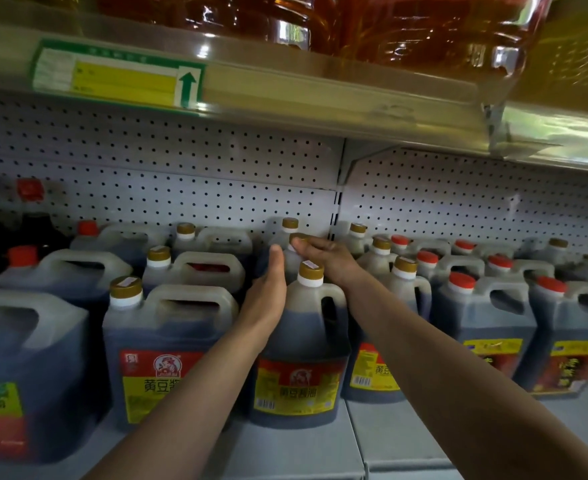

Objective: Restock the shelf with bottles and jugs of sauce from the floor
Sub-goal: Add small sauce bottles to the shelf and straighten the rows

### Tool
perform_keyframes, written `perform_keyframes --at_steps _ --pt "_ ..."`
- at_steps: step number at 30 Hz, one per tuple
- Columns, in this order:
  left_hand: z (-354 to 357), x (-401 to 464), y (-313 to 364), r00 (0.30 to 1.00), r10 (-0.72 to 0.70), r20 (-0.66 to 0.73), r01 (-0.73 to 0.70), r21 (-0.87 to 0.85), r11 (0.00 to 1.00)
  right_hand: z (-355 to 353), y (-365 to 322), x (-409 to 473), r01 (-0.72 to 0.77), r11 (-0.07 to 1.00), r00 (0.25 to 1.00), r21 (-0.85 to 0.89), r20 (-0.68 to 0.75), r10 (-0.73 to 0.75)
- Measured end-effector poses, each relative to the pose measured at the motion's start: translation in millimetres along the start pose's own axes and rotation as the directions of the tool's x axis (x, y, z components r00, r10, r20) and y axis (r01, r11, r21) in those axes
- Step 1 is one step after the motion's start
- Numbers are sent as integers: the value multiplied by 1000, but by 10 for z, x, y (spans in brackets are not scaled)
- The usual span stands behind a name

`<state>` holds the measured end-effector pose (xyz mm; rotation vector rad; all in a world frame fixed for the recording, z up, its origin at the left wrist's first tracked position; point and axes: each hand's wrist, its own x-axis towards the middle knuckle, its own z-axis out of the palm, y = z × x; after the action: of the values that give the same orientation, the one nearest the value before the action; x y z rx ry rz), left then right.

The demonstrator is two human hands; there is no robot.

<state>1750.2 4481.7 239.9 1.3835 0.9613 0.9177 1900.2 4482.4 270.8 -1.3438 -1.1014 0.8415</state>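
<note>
Flanking dark gold-capped jug (287, 261): left hand (268, 292) flat, fingers straight; right hand (323, 258) fingers curled over cap.

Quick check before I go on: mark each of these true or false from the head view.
1. Both hands reach past the front gold-capped jug to a jug behind it. True.
2. The left hand grips a handle. False: its fingers lie straight against the jug's side.
3. The right hand touches a gold cap. True.
4. Jugs at the far right have gold caps. False: the front ones there are red-capped.
5. The upper shelf is empty. False: amber bottles stand there.
</note>
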Motion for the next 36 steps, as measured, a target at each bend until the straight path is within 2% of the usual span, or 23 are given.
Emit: perform_keyframes --at_steps 9,14,17,21,25,27,29,31,33,36 --pt "13 175 -77 1000 17 -9 -17 -16 1000 2 -59 86 12 1000 1000 -24 16 -12" --pt "7 98 -76 997 13 -78 -15 -26 1000 31 -106 11 24 991 999 -132 -20 -27" --pt "40 -116 -68 982 140 -128 -144 -18 989 -29 -188 -146 103 988 989 -116 -89 -114" --pt "81 -396 -322 918 353 -179 -344 79 936 -78 -188 -502 183 981 963 -59 -192 -191" --pt "122 -616 -744 878 438 -192 -402 199 894 -119 73 -1089 282 958 885 -51 -373 -280" --pt "125 -721 -919 859 470 -202 -422 242 874 -128 338 -1364 283 959 840 -23 -477 -259" --pt "103 -791 -1064 870 448 -204 -397 248 884 -91 621 -1557 241 970 834 15 -514 -200" --pt "80 -820 -1167 897 385 -215 -325 267 907 -23 882 -1676 146 988 867 53 -488 -102" --pt "74 -833 -1219 916 327 -231 -257 285 923 48 1077 -1748 49 996 915 71 -404 -16" --pt "120 -835 -1196 930 255 -266 -173 293 940 107 1230 -1724 -21 996 925 87 -375 52"
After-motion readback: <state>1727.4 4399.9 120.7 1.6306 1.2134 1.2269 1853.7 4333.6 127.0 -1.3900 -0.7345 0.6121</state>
